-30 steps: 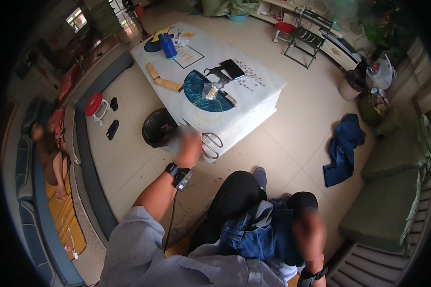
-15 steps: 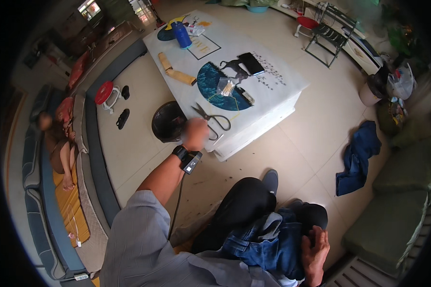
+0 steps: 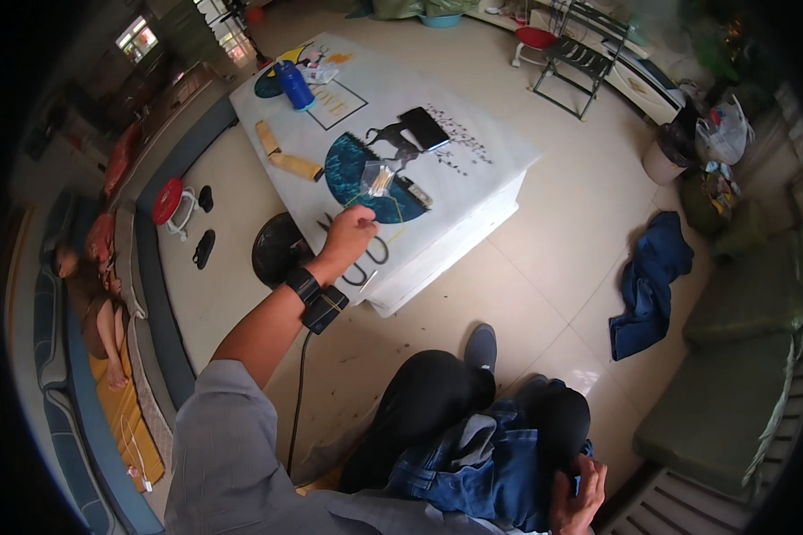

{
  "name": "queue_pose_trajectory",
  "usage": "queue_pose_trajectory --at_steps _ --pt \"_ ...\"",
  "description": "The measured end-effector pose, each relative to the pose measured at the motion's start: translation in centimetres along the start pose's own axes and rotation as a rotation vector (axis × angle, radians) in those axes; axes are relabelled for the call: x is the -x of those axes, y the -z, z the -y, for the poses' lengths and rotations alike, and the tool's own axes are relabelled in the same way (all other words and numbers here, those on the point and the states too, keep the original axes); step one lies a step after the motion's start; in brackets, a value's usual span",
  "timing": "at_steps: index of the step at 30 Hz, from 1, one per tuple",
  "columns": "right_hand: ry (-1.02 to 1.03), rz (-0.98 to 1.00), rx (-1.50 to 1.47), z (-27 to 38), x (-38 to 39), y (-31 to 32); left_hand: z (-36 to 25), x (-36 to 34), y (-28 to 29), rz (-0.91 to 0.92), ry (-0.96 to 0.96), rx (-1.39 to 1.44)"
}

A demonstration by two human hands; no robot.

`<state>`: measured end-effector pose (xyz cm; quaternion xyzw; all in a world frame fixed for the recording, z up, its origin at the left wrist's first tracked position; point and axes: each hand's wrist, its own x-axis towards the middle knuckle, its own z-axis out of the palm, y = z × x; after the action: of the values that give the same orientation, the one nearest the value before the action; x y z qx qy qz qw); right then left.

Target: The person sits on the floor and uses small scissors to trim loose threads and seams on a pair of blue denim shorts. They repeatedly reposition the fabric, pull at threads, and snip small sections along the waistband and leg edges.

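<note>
Head | centre: our left grip [image 3: 353, 234] curled, hold unclear | lower right: right grip [image 3: 580, 496] half-open, seemingly empty | lap jeans [image 3: 517, 453]: progress unclear

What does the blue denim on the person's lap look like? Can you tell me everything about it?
The blue denim looks like sturdy jeans cloth, with lighter and darker patches and some stitched seams. It lies bunched and creased across the legs of the person's dark trousers. A grey piece is crumpled on its upper side. The right hand is at its right edge, but whether it grips the cloth can't be told.
</note>
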<state>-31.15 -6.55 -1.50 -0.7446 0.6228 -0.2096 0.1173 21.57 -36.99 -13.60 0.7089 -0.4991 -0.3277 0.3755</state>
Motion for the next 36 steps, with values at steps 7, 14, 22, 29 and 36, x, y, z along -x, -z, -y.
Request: queue_pose_trajectory --at_steps 7,14,22,29,36 --pt "-0.176 0.008 -0.058 -0.6 0.3 -0.6 -2.4 -4.1 -7.6 0.164 -0.154 -0.280" --pt "-0.205 0.041 -0.065 -0.9 -1.0 -1.7 -2.0 -6.2 -11.4 0.019 -0.506 -0.734" --pt "-0.268 0.030 -0.137 -0.7 -1.8 -2.7 -0.4 -5.0 -10.2 -0.079 -0.540 -0.697" --pt "-0.311 0.021 -0.164 -0.4 -1.9 -3.0 -1.3 -5.0 -10.1 -0.190 -0.338 -0.635" --pt "-0.304 0.039 -0.142 -0.2 -2.6 -2.8 0.7 -7.6 -10.2 -0.198 -0.261 -0.723"
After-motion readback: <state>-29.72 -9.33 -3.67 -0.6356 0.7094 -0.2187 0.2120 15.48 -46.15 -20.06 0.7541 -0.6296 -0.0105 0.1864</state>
